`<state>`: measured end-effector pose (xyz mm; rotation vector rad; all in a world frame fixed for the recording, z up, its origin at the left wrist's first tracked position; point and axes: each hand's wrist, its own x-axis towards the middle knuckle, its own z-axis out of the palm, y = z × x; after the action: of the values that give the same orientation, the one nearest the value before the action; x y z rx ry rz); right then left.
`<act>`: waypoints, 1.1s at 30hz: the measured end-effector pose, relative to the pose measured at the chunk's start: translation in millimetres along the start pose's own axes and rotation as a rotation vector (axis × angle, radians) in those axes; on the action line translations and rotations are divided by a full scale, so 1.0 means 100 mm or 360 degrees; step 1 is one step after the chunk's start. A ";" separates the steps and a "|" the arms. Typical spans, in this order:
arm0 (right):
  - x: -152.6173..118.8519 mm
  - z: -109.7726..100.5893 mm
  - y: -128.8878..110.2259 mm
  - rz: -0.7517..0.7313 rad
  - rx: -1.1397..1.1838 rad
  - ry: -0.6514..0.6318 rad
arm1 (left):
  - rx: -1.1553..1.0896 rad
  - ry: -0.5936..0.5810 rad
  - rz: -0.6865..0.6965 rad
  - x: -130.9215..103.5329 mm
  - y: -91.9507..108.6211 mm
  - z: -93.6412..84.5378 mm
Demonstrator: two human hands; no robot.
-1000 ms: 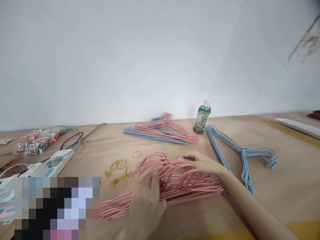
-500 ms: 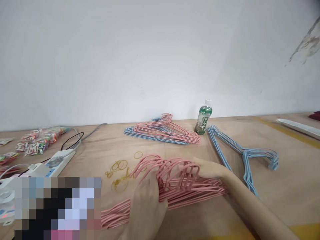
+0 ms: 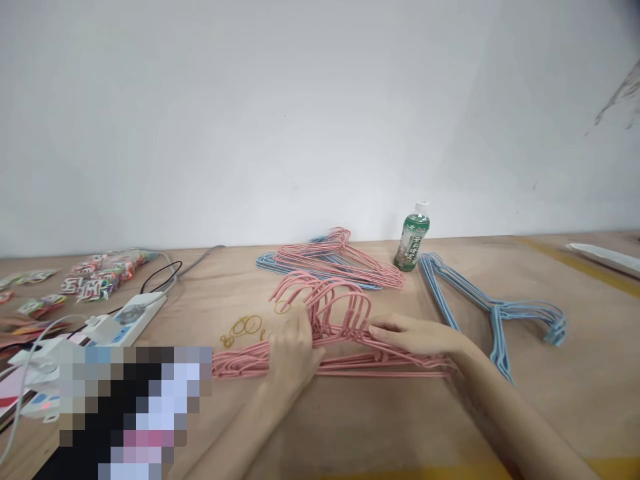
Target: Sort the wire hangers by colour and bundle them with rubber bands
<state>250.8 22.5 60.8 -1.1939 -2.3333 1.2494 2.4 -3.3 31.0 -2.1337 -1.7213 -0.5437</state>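
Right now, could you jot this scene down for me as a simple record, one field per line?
left hand: the left hand grips the pink hangers by their hooks
right hand: the right hand touches their right-hand side
behind: a pile of pink and blue hangers, pink on top
right: blue hangers lying together
bottle: a green-labelled bottle, upright, white cap
small items: thin yellow loops, left of the hooks
far left: colourful packets and a white power strip
surface: wooden table

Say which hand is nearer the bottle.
Right: the right hand is in front of the bottle; the left hand, on the pink hangers, is farther off, to its left.
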 end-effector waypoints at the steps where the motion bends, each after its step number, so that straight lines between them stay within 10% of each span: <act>1: 0.01 0.01 0.02 -0.0006 -0.0059 0.0075 | -0.0002 -0.0007 -0.0005 0.06 -0.03 0.04; 6: 0.11 0.06 0.10 -0.0145 -0.0231 0.0335 | -0.0005 -0.0032 -0.0019 0.34 -0.11 0.09; 12: 0.13 0.00 0.11 -0.0284 -0.0392 0.0620 | -0.0029 -0.0063 0.0018 0.34 0.14 -0.25; 17: 0.09 -0.04 0.16 -0.0286 -0.0476 0.0548 | 0.0014 -0.0209 -0.0091 0.16 0.35 -0.48; 33: 0.19 0.12 0.25 -0.0157 -0.0596 0.0450 | 0.0115 -0.0416 -0.0186 0.16 0.22 -0.28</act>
<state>245.8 37.8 31.2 -1.2473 -2.4337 0.5790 24.4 -8.3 62.7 -2.1406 -1.9813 -0.2349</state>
